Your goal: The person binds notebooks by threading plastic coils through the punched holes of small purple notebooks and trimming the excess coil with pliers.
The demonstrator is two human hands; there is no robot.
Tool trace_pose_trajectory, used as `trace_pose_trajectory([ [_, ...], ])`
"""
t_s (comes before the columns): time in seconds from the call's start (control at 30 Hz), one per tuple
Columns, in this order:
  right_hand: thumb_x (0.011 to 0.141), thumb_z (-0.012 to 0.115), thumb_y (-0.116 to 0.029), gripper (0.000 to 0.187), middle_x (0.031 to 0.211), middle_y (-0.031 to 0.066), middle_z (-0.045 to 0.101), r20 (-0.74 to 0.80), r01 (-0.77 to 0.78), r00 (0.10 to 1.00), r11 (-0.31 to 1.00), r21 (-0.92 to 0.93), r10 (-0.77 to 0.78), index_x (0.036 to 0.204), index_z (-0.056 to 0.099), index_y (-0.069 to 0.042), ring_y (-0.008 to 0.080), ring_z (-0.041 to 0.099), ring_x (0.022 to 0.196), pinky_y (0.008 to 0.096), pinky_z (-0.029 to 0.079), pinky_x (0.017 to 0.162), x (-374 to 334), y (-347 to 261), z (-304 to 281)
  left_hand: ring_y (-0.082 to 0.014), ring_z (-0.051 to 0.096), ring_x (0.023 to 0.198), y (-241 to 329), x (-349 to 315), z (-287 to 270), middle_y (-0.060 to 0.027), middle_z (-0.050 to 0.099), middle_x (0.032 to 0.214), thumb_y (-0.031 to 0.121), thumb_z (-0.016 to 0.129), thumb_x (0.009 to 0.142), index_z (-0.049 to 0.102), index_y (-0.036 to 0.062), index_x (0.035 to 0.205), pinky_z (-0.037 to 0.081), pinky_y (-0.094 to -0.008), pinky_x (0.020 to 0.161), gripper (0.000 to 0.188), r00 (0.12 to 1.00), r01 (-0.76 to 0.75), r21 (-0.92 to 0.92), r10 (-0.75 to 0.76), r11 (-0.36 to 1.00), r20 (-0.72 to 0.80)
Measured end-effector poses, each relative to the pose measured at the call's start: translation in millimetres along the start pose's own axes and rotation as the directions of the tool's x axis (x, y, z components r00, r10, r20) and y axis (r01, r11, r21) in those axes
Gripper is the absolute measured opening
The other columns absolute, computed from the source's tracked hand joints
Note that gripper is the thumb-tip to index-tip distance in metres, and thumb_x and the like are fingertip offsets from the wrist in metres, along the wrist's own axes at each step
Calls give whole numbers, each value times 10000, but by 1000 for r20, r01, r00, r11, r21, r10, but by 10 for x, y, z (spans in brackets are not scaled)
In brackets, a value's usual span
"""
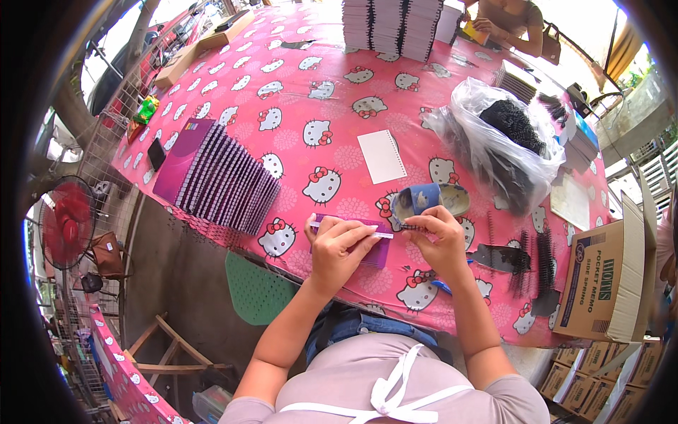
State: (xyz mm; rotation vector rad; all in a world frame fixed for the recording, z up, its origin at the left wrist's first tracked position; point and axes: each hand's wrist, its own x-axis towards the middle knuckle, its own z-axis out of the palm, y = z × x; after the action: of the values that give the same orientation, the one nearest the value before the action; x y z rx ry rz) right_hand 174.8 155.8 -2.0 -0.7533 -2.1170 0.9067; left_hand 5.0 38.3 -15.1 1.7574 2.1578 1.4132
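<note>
My left hand (337,253) is closed on a small purple notepad (374,256) at the table's near edge, its fingers across a pale strip of page edges along the top. Just right of it, my right hand (439,244) pinches a short, dark spiral binding wire (409,227), whose end points toward the pad's corner. Directly beyond the right fingers sits a blue patterned holder (418,201) with a pale, open-looking side; its exact kind is unclear. Under my right wrist, a blue-handled tool (442,286) is partly hidden.
A fanned stack of purple notepads (229,180) stands left. A loose white pad sheet (382,156) lies ahead. Right are a plastic bag of black coils (512,134), loose black spirals (544,261) and a cardboard box (600,275). Across the table, a person (508,25) works beside tall notebook stacks (388,28).
</note>
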Motion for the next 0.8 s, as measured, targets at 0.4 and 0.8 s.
trace_pose_trajectory([
  [0.4,777,712,-63,154,844,91,563,291,-199,947,962,186,139,917,647,-61,225,611,744,344,498,637,71,-81,-20,-141,579,818,48,18,-12,12,689,836,186,797,717,751,129,868,241,-402,994,168,1000,6,20,-6,1000,-7],
  [0.8,778,716,-182,214,832,66,557,102,168,984,961,-220,-148,912,584,-78,268,594,787,374,499,601,41,-260,188,-133,563,810,-3,-8,4,43,686,832,204,794,696,749,171,864,236,-420,985,176,1000,-5,34,5,999,5],
])
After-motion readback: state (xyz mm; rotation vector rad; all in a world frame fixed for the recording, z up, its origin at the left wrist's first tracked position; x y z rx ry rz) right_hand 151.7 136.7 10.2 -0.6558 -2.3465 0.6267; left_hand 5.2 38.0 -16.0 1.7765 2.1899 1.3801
